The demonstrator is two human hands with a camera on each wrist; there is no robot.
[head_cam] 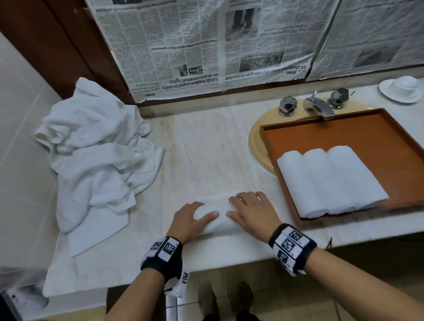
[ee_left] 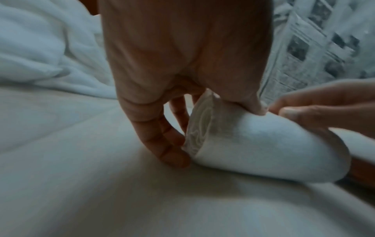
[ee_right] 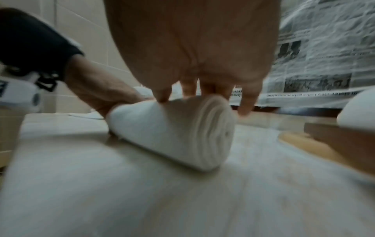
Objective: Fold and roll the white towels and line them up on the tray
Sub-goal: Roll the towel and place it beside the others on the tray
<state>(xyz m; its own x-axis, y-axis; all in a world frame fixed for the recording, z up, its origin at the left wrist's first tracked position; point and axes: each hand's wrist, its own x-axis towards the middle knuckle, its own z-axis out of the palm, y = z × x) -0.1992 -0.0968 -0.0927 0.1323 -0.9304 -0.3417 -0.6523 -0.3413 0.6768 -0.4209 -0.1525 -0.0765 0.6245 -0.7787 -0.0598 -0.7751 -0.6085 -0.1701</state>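
both hands, left hand [head_cam: 192, 218] and right hand [head_cam: 252, 213], curl around the rolled towel [head_cam: 219, 221] near the counter's [head_cam: 205, 146] front edge; wrist views alone show its spiral ends; 3 rolls [head_cam: 327, 180] sit at the tray's [head_cam: 349, 129] front edge.

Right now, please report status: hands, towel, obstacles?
Both hands, left and right, grip the rolled towel on counter. Three rolls on tray. Path clear.
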